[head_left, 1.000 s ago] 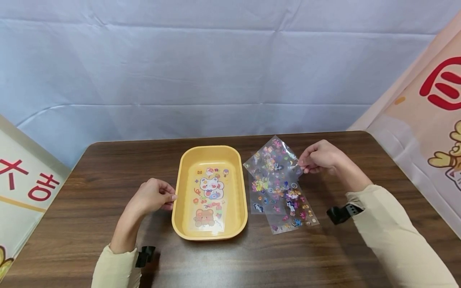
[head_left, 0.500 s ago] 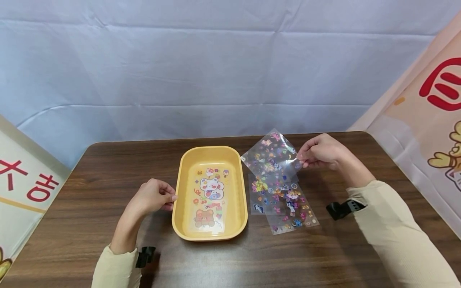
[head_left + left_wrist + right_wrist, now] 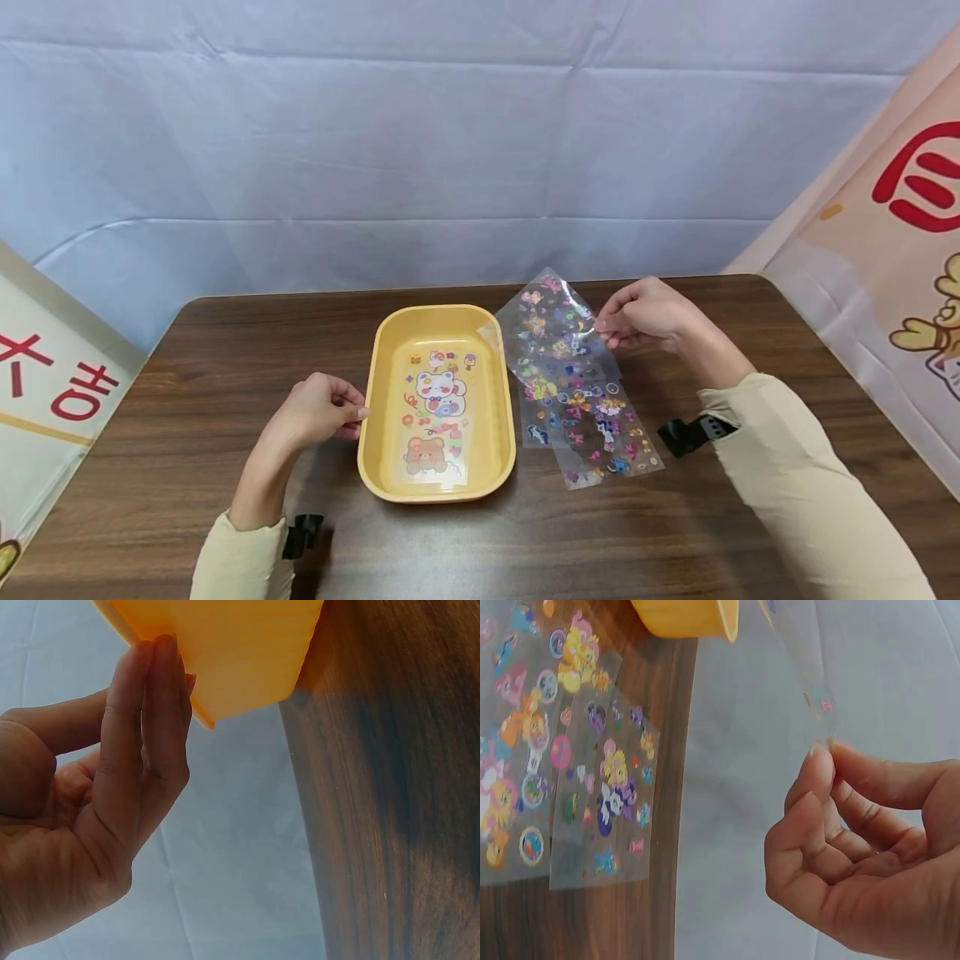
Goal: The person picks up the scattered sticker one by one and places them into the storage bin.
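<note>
Head view: the right hand (image 3: 645, 313), nearer, pinches the right corner of a clear sticker sheet (image 3: 551, 321); its left corner overlaps in view the right rim of the yellow tray (image 3: 507, 421), lengthwise to the worktop's (image 3: 450, 554) far edge; the left hand (image 3: 318, 407) grips the left rim

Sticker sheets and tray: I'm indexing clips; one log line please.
left hand: holds yellow tray | right hand: pinches sticker sheet | two sheets: on table

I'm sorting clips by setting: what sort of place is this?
Probably a staged indoor filming spot: a creased pale cloth forms the backdrop behind a wood-grain table, and printed banners with red characters show at both sides.
</note>
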The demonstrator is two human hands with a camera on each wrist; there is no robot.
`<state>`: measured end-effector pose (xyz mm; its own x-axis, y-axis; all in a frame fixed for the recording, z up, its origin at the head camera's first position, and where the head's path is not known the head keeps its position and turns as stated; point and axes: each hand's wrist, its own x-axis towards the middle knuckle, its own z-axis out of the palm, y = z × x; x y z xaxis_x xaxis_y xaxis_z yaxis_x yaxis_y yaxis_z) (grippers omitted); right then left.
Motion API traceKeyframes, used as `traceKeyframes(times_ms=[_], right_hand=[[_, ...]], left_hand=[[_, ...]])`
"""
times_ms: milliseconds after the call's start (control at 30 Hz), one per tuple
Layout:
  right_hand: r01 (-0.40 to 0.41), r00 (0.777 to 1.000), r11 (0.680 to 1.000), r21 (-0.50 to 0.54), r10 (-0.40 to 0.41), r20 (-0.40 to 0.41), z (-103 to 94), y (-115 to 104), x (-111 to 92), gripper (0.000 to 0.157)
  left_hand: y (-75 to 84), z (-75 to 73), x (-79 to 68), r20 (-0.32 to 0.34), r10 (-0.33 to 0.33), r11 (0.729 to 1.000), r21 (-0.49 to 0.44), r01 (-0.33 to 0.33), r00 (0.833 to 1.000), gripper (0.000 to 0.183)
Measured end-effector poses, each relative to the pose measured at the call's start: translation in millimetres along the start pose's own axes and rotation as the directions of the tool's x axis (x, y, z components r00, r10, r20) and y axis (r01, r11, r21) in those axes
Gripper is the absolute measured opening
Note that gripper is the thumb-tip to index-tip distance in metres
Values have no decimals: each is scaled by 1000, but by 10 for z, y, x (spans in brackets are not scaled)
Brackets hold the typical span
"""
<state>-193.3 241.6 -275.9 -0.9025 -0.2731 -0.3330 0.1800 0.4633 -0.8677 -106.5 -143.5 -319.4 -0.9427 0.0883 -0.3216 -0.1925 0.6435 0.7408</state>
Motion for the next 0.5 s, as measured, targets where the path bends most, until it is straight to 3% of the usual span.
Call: traceKeyframes(times_ms=[500], right_hand=[[28, 999, 999, -15, -28, 25, 306, -132, 128, 15]], left_hand=[[4, 3, -6, -4, 2, 1000, -5, -2, 1000, 9]])
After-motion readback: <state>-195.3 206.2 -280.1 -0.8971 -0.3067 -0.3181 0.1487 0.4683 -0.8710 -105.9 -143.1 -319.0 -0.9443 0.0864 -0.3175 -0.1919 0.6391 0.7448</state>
